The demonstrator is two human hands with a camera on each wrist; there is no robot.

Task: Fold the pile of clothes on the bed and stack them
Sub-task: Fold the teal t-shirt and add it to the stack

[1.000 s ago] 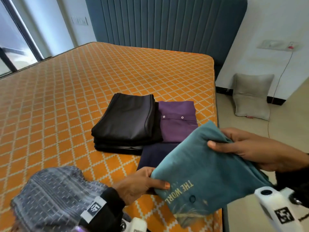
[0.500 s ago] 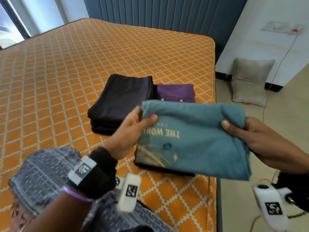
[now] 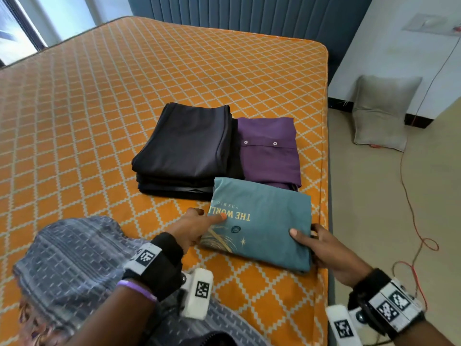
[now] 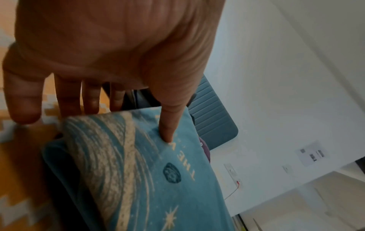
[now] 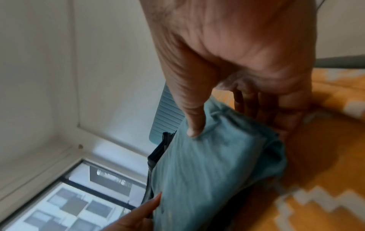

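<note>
Soft teal T-shirt (image 3: 264, 221), folded to a rectangle with gold print, at 5 o'clock on the quilted orange bed (image 3: 124, 108). Pinched at 9 o'clock by left hand (image 3: 189, 228), thumb on top; at 3 o'clock by right hand (image 3: 329, 250), thumb over, fingers beneath. At 12: smooth black stack (image 3: 184, 146), purple buttoned shirt (image 3: 269, 151). Rumpled grey woven garment (image 3: 69, 258) at 7.

Teal shirt (image 3: 269, 221) (orange-checked bed (image 3: 99, 121))
</note>
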